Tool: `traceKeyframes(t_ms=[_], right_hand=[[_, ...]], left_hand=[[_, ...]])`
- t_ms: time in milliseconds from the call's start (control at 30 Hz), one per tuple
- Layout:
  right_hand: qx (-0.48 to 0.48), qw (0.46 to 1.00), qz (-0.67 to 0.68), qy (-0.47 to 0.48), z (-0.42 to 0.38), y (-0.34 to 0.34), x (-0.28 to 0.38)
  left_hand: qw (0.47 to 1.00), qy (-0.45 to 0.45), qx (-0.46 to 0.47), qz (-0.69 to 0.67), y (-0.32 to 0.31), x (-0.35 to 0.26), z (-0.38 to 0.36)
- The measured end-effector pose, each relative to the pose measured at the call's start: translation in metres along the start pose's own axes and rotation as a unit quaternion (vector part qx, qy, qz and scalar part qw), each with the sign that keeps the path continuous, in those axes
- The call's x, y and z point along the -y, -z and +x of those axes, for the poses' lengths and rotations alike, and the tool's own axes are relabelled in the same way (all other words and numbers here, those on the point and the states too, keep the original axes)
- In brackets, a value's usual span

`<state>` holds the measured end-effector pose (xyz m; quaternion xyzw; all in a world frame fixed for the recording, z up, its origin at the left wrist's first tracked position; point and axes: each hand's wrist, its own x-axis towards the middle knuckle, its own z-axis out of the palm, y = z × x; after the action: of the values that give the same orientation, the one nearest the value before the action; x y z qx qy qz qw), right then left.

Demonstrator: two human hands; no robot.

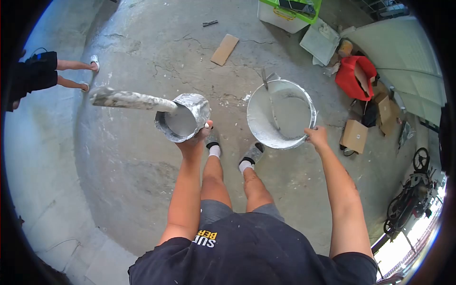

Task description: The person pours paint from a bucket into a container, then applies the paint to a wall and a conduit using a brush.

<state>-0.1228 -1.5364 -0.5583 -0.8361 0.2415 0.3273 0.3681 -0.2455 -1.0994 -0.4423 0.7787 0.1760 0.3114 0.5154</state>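
Observation:
My left hand point(194, 141) is closed around a small, crusted pot point(200, 108) holding grey, wet-looking material. A thick stick point(128, 100), coated in whitish grey, leans out of the pot toward the left. On the right, my right hand point(317, 136) grips the rim of a large, smeared white bucket point(259, 118). Grey liquid point(290, 111) lies inside this bucket, and a thin-handled tool point(270, 97) rests against its inner wall. The tool's lower end is hard to make out.
Cardboard point(224, 49) lies on the cracked concrete floor point(142, 190). A green-rimmed bin point(280, 21) stands at the back; a red bag point(351, 78) and a cardboard box point(354, 136) are at right. A motorcycle point(411, 199) is farther right. Another person point(40, 71) stands at left.

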Motion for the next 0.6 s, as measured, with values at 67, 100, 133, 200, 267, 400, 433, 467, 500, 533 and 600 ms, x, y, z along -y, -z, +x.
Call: traceKeyframes(t_ms=[67,100,133,200,267,400,433,467,500,533,600], right_hand=[[0.000,0.999,0.028,-0.017,0.023,-0.009,-0.049],[-0.004,0.998,0.048,-0.033,0.025,-0.012,-0.072],[-0.007,0.998,0.052,-0.040,0.017,-0.017,-0.082],[-0.009,0.986,0.148,-0.077,0.009,-0.026,-0.095],[-0.016,0.983,0.158,-0.096,0.012,-0.039,-0.122],[-0.037,0.971,0.188,-0.143,0.013,-0.061,-0.168],[-0.043,0.972,0.175,-0.151,0.007,-0.064,-0.180],[-0.047,0.968,0.186,-0.162,0.000,-0.063,-0.191],[-0.039,0.966,0.191,-0.171,0.003,-0.062,-0.207],[-0.033,0.964,0.197,-0.178,0.007,-0.062,-0.220],[-0.036,0.956,0.216,-0.196,0.008,-0.074,-0.247]], left_hand=[[1.000,-0.020,0.020,-0.004,-0.002,-0.015,0.013],[0.999,-0.019,0.031,-0.006,-0.005,-0.019,0.014],[0.999,-0.017,0.043,-0.008,-0.008,-0.023,0.014],[0.999,0.038,0.011,-0.006,-0.022,-0.022,0.013],[0.999,0.044,0.002,-0.014,-0.037,-0.026,0.013],[0.999,0.019,0.050,-0.003,-0.053,-0.033,0.006],[0.998,0.013,0.067,0.004,-0.058,-0.036,0.003],[0.993,-0.042,0.087,0.066,-0.063,-0.039,0.001],[0.982,-0.102,0.101,0.124,-0.069,-0.041,0.001],[0.981,-0.109,0.110,0.118,-0.076,-0.042,-0.003],[0.979,0.030,0.199,-0.023,-0.082,-0.046,-0.024]])
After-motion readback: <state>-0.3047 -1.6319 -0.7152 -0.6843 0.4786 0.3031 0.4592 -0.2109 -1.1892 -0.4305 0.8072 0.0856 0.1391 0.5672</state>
